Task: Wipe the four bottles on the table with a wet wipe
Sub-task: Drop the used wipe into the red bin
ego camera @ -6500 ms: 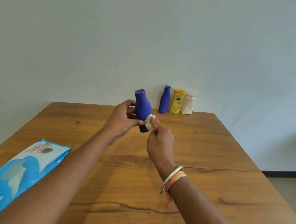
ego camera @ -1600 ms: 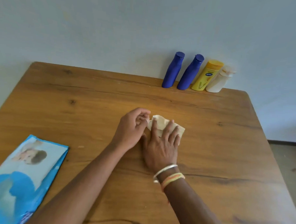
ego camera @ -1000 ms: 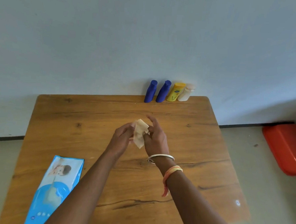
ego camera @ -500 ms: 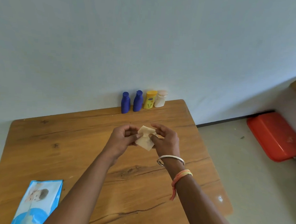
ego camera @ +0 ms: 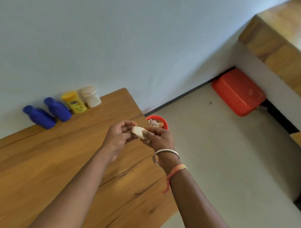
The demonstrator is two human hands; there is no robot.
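Your left hand [ego camera: 118,138] and right hand [ego camera: 159,138] pinch the folded wipe [ego camera: 138,132] over the desk [ego camera: 56,161] edge.
It looks ready to discard: keep it bunched and release squarely over the red bin [ego camera: 165,123]; the 4 bottles [ego camera: 59,110] stand by the wall.

Bottles [ego camera: 59,110] on table [ego camera: 39,160], against wall [ego camera: 115,33]

small red bin [ego camera: 165,126]; larger red tub [ego camera: 238,92] beyond
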